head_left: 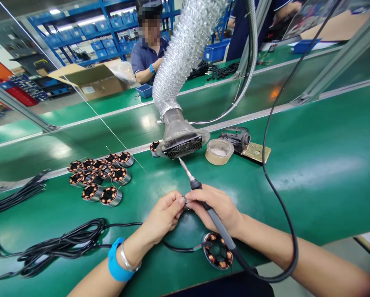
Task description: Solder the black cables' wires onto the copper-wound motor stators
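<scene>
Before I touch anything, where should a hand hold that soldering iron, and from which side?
I'd hold the soldering iron by its grey handle, coming from the right, like the right hand. It's slim and slants back, away from the metal tip, which points toward the fan and might be hot.

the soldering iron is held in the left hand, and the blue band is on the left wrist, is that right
Not quite: the soldering iron is held in the right hand, not the left, as the head view shows. The blue band is indeed on the left wrist.
</scene>
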`<state>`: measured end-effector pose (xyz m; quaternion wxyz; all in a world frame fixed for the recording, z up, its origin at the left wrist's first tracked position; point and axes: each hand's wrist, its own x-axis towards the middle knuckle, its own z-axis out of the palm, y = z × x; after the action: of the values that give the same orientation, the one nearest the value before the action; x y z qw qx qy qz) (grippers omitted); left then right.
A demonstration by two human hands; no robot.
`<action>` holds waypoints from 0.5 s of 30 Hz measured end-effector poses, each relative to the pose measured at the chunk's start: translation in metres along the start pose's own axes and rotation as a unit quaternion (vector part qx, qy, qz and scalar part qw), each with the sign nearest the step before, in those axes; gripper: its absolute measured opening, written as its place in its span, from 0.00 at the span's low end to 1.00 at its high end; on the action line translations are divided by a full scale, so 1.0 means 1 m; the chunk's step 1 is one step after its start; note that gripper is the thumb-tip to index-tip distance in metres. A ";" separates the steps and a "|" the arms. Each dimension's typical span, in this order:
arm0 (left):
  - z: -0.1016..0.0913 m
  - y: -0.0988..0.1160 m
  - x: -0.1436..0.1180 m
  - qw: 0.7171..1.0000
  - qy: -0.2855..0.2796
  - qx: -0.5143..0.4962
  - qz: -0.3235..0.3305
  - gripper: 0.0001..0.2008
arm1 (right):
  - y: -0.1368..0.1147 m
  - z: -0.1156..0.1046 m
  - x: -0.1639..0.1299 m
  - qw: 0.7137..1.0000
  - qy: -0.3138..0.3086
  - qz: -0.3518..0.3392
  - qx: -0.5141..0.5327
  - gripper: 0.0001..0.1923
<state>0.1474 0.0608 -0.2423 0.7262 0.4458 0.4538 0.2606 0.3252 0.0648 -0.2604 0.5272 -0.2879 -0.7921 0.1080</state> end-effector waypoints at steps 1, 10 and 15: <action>-0.001 0.000 0.000 1.000 0.009 0.020 0.012 0.21 | 0.001 -0.001 0.000 1.000 -0.001 0.008 0.006 0.13; 0.003 0.005 -0.009 0.935 0.110 0.309 0.135 0.15 | 0.001 -0.007 -0.001 1.000 -0.009 0.020 0.020 0.11; 0.005 0.008 -0.009 0.935 0.101 0.310 0.136 0.15 | 0.001 -0.007 0.000 0.999 -0.022 0.018 0.016 0.12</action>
<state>0.1476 0.0553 -0.2305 0.4596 0.6776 0.5181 0.2474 0.3318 0.0643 -0.2576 0.5124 -0.2906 -0.7964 0.1365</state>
